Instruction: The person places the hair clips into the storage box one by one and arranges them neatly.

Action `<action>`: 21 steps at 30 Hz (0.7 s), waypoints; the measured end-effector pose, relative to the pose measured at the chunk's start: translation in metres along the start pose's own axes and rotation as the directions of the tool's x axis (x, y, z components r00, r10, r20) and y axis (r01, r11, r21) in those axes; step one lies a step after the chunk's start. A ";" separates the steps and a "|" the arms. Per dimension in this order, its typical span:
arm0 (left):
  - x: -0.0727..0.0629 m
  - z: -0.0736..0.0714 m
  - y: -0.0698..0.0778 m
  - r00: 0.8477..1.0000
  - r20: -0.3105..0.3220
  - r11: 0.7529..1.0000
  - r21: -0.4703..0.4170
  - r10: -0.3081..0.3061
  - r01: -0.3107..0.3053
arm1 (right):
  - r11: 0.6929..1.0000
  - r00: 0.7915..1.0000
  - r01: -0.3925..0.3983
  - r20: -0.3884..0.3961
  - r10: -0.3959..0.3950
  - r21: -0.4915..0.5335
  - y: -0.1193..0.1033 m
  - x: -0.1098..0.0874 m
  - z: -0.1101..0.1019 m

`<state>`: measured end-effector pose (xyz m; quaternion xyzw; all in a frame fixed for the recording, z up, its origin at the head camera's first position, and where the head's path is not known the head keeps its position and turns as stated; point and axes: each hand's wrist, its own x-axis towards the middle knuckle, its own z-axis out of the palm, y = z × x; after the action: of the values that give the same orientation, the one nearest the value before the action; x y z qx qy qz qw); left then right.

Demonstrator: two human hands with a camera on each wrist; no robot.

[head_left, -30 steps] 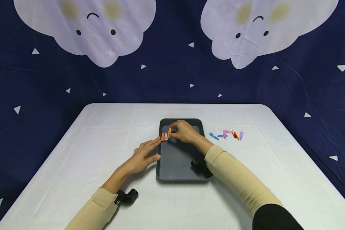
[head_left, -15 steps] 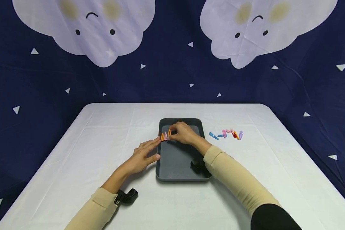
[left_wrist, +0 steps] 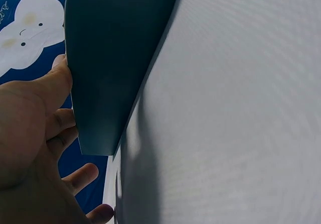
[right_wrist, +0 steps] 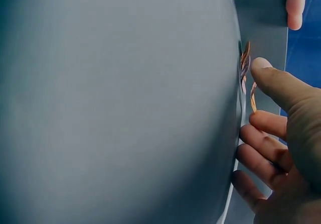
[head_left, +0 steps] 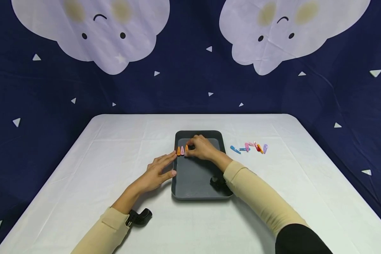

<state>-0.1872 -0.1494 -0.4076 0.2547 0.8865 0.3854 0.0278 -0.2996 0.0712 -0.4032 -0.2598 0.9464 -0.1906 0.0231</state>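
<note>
The pinched orange clip [head_left: 186, 148] points away, lengthwise along the tray [head_left: 190, 190].

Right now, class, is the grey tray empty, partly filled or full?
Partly filled: the grey tray, much of it bare, holds an orange clip and a pink clip; the right hand pinches another orange clip.

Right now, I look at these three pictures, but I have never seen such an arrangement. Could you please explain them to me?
No machine works here, only a person's left hand and right hand. The wide picture is taken from the head; the two close ones, from each wrist. On the white table is a dark gray tray, holding an orange clip and a pink clip side by side. Colored clips lie to its right. The right hand pinches a second orange clip beside the pink one; the left touches the tray's edge.
</note>
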 end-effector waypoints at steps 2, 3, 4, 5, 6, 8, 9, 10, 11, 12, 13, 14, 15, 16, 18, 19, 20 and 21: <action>0.000 0.000 0.000 1.000 -0.001 1.000 0.001 0.003 -0.003 | 1.000 1.000 0.002 0.007 -0.002 -0.010 0.000 0.000 0.001; 0.000 0.000 0.000 1.000 -0.002 1.000 0.002 0.004 -0.004 | 1.000 1.000 0.002 0.009 -0.002 -0.014 0.000 0.000 0.001; 0.000 0.000 0.000 1.000 -0.003 1.000 0.002 0.005 -0.005 | 1.000 1.000 0.001 0.012 -0.001 -0.019 0.000 0.001 0.001; -0.001 0.000 -0.001 1.000 -0.003 1.000 0.003 0.007 -0.007 | 1.000 1.000 0.000 0.014 0.000 -0.025 0.000 0.001 0.002; -0.001 0.000 -0.001 1.000 -0.004 1.000 0.003 0.008 -0.008 | 1.000 1.000 -0.001 0.015 0.001 -0.031 0.000 0.001 0.002; -0.001 0.000 -0.001 1.000 -0.003 1.000 0.002 0.009 -0.009 | 0.999 1.000 -0.003 0.015 0.004 -0.035 0.000 0.001 0.002; -0.001 0.000 -0.001 1.000 -0.003 1.000 0.001 0.011 -0.011 | 0.999 1.000 -0.004 0.014 0.005 -0.037 0.000 0.001 0.002; 0.000 0.000 -0.001 1.000 -0.004 1.000 0.002 0.013 -0.013 | 0.999 1.000 -0.004 0.014 0.005 -0.039 0.000 0.001 0.002; 0.000 0.000 -0.001 1.000 -0.004 1.000 0.001 0.014 -0.014 | 0.999 1.000 -0.004 0.011 0.005 -0.040 0.000 0.001 0.002; 0.000 0.000 -0.001 1.000 -0.003 1.000 0.001 0.014 -0.014 | 0.999 1.000 -0.004 0.010 0.005 -0.042 0.000 0.001 0.003; 0.000 0.000 -0.001 1.000 -0.004 1.000 0.001 0.015 -0.015 | 0.999 1.000 -0.004 0.010 0.004 -0.043 0.000 0.001 0.003; 0.000 0.000 -0.001 1.000 -0.005 1.000 0.001 0.015 -0.015 | 0.999 1.000 -0.004 0.009 0.005 -0.044 0.000 0.001 0.003; 0.000 0.000 -0.001 1.000 -0.005 1.000 0.002 0.014 -0.014 | 0.999 1.000 -0.005 0.009 0.006 -0.045 0.000 0.001 0.003; 0.000 0.001 -0.001 1.000 -0.005 1.000 0.003 0.013 -0.013 | 0.999 1.000 -0.005 0.008 0.005 -0.047 0.000 0.001 0.003; 0.000 0.000 -0.001 1.000 -0.004 1.000 0.000 0.009 -0.009 | 0.999 1.000 -0.005 0.010 0.006 -0.054 0.000 0.001 0.004; 0.000 0.001 -0.001 1.000 -0.004 1.000 0.000 0.007 -0.007 | 0.998 1.000 -0.005 0.009 0.005 -0.055 0.000 0.001 0.004; 0.000 0.001 -0.001 1.000 -0.003 1.000 -0.001 0.005 -0.005 | 0.998 1.000 -0.004 0.009 0.005 -0.056 0.000 0.001 0.004; 0.000 0.001 -0.001 1.000 -0.002 1.000 -0.002 0.003 -0.003 | 0.998 1.000 -0.003 0.009 0.003 -0.059 0.000 0.001 0.003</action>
<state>-0.1873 -0.1498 -0.4089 0.2557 0.8858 0.3864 0.0266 -0.2994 0.0694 -0.4063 -0.2597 0.9519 -0.1615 0.0199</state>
